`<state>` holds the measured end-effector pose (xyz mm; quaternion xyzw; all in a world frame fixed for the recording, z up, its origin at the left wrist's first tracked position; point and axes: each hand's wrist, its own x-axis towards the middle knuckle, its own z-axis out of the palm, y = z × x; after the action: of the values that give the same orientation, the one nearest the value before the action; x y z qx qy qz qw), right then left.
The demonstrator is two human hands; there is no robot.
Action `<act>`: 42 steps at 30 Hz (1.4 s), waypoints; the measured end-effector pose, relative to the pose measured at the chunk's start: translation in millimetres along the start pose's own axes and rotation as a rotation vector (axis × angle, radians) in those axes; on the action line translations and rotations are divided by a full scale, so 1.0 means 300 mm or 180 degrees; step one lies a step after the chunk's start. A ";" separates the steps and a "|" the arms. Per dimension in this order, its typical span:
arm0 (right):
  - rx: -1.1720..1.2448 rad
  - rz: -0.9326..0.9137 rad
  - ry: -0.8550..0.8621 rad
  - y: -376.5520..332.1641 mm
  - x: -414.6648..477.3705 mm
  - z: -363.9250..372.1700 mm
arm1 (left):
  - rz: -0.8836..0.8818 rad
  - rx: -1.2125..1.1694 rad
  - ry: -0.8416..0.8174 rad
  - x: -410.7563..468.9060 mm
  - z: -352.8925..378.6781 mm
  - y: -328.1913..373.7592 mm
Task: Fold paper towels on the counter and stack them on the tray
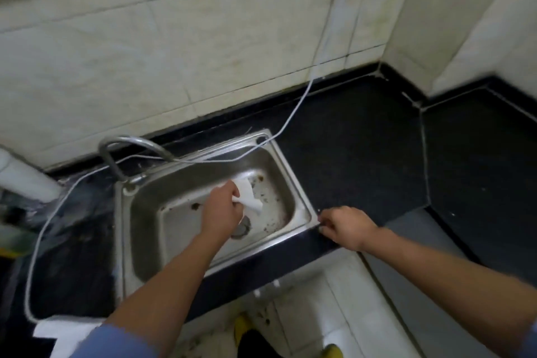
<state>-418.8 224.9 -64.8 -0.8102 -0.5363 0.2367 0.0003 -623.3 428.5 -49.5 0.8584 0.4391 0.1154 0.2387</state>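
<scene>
A pale tiled wall (174, 52) rises behind the black stone counter (363, 139), which turns a corner on the right. Set into the counter is a stainless steel sink (145, 235), its basin spotted with brown stains, with a curved faucet (130, 141) at its back. A white cable (293, 113) drops from the wall and trails across the sink's rim. The left hand (222, 209) hangs over the basin, fingers gripping a crumpled white paper towel (247, 196). The right hand (347, 227) rests at the sink's front right corner, fingers curled; whether it pinches anything, I cannot tell.
</scene>
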 end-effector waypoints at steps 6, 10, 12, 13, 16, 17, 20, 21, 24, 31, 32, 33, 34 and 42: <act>0.0209 0.0495 0.0219 0.318 -0.157 -0.056 | 0.0732 -0.0022 -0.0318 0.054 0.172 0.395; 0.0346 0.0803 0.0313 0.482 -0.205 -0.063 | 0.1050 0.0130 -0.0553 0.134 0.304 0.594; 0.0395 0.0934 0.0310 0.558 -0.219 -0.071 | 0.1196 0.0107 -0.0680 0.184 0.377 0.681; 0.0421 0.1007 0.0310 0.599 -0.220 -0.074 | 0.1285 0.0083 -0.0726 0.211 0.416 0.722; 0.0458 0.1261 0.0319 0.718 -0.218 -0.095 | 0.1489 0.0004 -0.0885 0.283 0.530 0.834; 0.0465 0.1337 0.0325 0.755 -0.215 -0.104 | 0.1519 0.0004 -0.0947 0.300 0.564 0.867; 0.0509 0.1523 0.0273 0.845 -0.193 -0.134 | 0.1642 0.0072 -0.1222 0.328 0.672 0.913; 0.0534 0.1577 0.0289 0.868 -0.182 -0.137 | 0.1716 0.0132 -0.1381 0.331 0.705 0.912; 0.0620 0.1682 0.0184 0.911 -0.150 -0.123 | 0.1765 0.0124 -0.2099 0.314 0.768 0.880; 0.0872 0.1499 -0.0005 0.964 -0.022 -0.132 | 0.0918 -0.0546 -0.1599 0.349 0.789 0.787; 0.0927 0.1471 0.0046 0.971 0.011 -0.141 | 0.0812 -0.0529 -0.1469 0.370 0.792 0.780; 0.0976 0.1444 0.0131 0.976 0.048 -0.150 | 0.0691 -0.0502 -0.1395 0.391 0.796 0.777; 0.1003 0.1421 0.0250 0.979 0.089 -0.162 | 0.0555 -0.0459 -0.1353 0.414 0.802 0.781; 0.0867 0.1390 0.0130 0.998 0.304 -0.128 | 0.0012 0.0690 -0.1923 0.491 0.915 0.880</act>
<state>-115.6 186.7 -141.8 -0.9039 -0.3118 0.2847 0.0691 -240.4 330.9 -152.0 0.8751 0.3565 -0.1917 0.2653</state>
